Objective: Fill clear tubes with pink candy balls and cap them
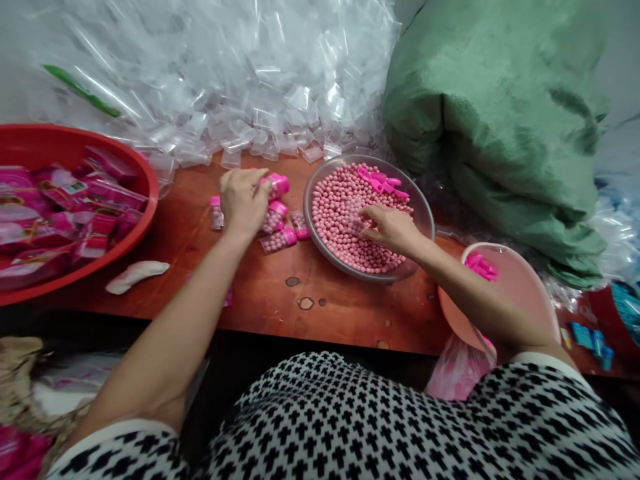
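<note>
We had a few capped, bead-filled tubs [279, 241] center-left, loads of beads [333, 200] to go mid-frame, our right hand [393, 229] half-curled, pinching a clear cup [353, 211], and couldn't tell what our left hand [245, 200] held.

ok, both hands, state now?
Left hand: curled at pink-capped containers; grip can't be told.
Right hand: partly closed, apparently holding a clear container among pink beads.

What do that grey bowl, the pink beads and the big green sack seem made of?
Bowl: probably metal, its grey rim softly shiny. Pink beads: smooth and round, perhaps candy or plastic. Green sack: likely fabric or woven plastic, dull and softly creased.
</note>
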